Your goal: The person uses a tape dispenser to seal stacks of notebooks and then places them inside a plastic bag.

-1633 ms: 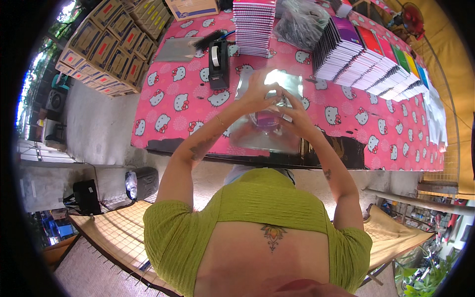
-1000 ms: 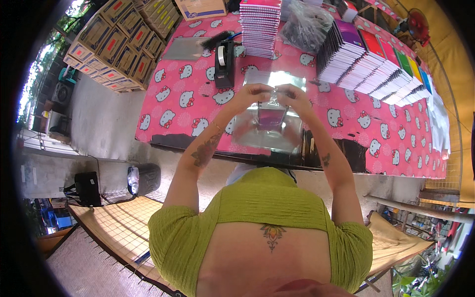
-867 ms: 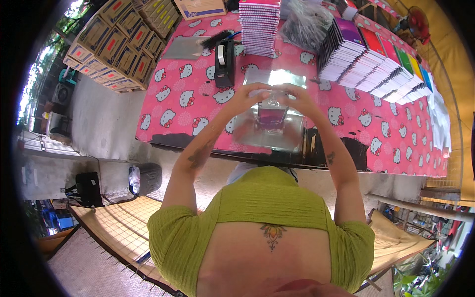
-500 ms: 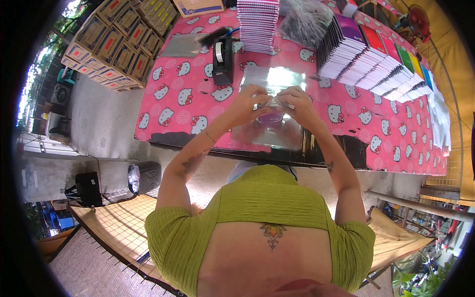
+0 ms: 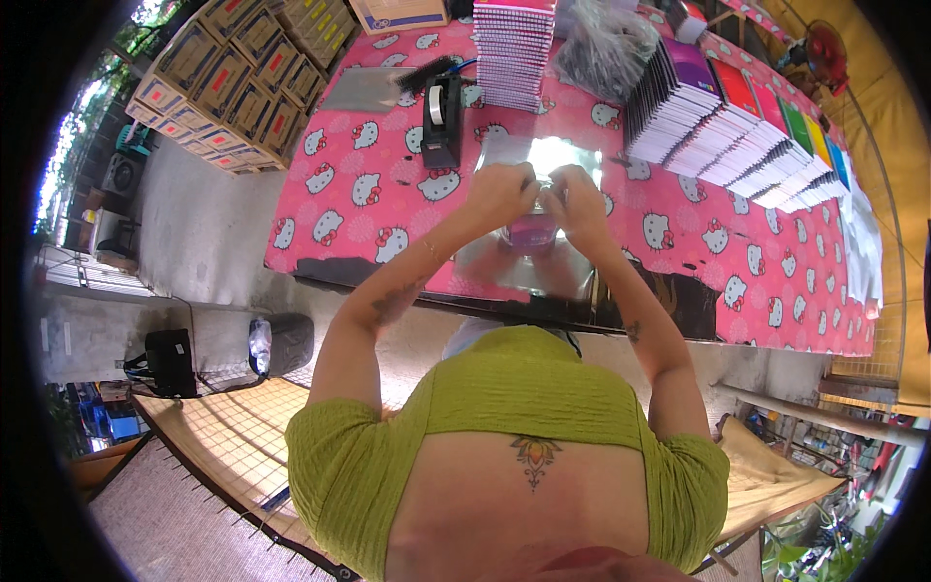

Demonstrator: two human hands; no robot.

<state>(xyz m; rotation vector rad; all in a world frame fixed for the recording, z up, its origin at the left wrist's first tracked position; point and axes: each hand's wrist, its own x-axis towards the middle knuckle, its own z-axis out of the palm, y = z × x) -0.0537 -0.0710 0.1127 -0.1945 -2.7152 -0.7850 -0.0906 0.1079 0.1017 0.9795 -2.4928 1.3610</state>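
My left hand (image 5: 504,192) and my right hand (image 5: 580,204) meet with curled fingers over a shiny silvery sheet (image 5: 499,268) near the table's front edge. Between them both pinch glossy clear plastic (image 5: 546,187); the fingertips are partly hidden. Just below the hands, a small see-through item with a purple tint (image 5: 531,235) shows on the sheet; its exact kind is unclear. Left of the sheet's far end stands a black tape dispenser (image 5: 442,126) with a pale roll in it.
Spiral notebooks form a tall stack (image 5: 512,58) at the back and several stacks with coloured covers (image 5: 722,121) on the right. A plastic bag (image 5: 606,53) lies between. A grey plastic sleeve (image 5: 364,89) sits back left. Cartons (image 5: 218,87) are piled beyond the table's left side.
Both hands have curled more tightly and drawn closer together over the clear plastic. The left wrist has turned, its forearm shifting slightly right. The whole view has shifted a little.
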